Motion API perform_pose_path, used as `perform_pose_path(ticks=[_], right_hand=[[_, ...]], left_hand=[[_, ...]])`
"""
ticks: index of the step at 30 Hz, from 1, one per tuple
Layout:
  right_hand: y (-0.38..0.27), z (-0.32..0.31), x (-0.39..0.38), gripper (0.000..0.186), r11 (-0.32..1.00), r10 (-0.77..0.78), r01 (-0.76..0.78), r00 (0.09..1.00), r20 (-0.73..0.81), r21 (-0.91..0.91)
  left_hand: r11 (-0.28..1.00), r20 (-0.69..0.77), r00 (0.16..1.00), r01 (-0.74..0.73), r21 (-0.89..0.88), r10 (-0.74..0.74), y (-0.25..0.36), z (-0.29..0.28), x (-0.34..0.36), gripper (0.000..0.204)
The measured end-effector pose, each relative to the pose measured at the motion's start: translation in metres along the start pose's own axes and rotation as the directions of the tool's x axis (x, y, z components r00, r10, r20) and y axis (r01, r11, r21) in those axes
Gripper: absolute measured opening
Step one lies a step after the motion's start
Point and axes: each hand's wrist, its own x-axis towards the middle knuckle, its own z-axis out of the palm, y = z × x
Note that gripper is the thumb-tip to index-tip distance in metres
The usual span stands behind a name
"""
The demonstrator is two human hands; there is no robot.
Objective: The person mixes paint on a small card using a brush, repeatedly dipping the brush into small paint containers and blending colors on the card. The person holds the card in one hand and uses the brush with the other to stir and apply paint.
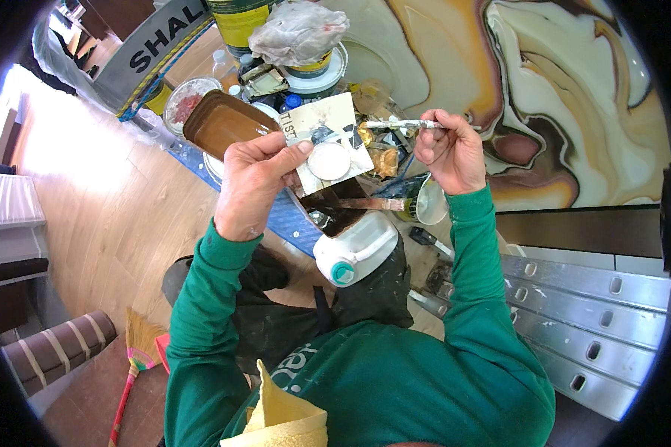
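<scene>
Thumb on top, my left hand (pixel 247 179) grips a cream-coloured card (pixel 314 118) with dark paint smears. A round white lid or shallow cup (pixel 329 162) rests on the card. My right hand (pixel 453 153) pinches a thin, paint-crusted paintbrush (pixel 399 124), its tip pointing left toward the card, a little apart from it. Behind my left hand lies a brown plastic tub (pixel 220 119). Below the card, a second tub with a dark inside (pixel 343 217) has a wide flat brush (pixel 373 203) across it. A white jug with a teal cap (pixel 361 246) is just nearer to me.
Paint buckets (pixel 240 26), one covered with a crumpled plastic bag (pixel 297 31), stand at the back. A glossy marbled panel (pixel 574 97) fills the far right. An aluminium ladder (pixel 589 320) lies at right. A broom (pixel 138 346) is on the left.
</scene>
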Motion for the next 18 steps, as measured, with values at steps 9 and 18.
perform_pose_path(ticks=[9, 18], right_hand=[[0.0041, 0.0064, 0.0058, 0.026, 0.997, 0.034, -0.033, 0.999, 0.003, -0.065], [0.0003, 0.0026, 0.0072, 0.025, 0.993, 0.021, -0.025, 0.999, -0.038, -0.111]], left_hand=[[0.997, -0.002, 1.0, -0.004, 0.074, 0.004, -0.0032, -0.0041, -0.0006, 0.022], [0.998, -0.04, 0.999, -0.028, 0.047, 0.03, -0.0053, -0.0029, -0.002, 0.018]])
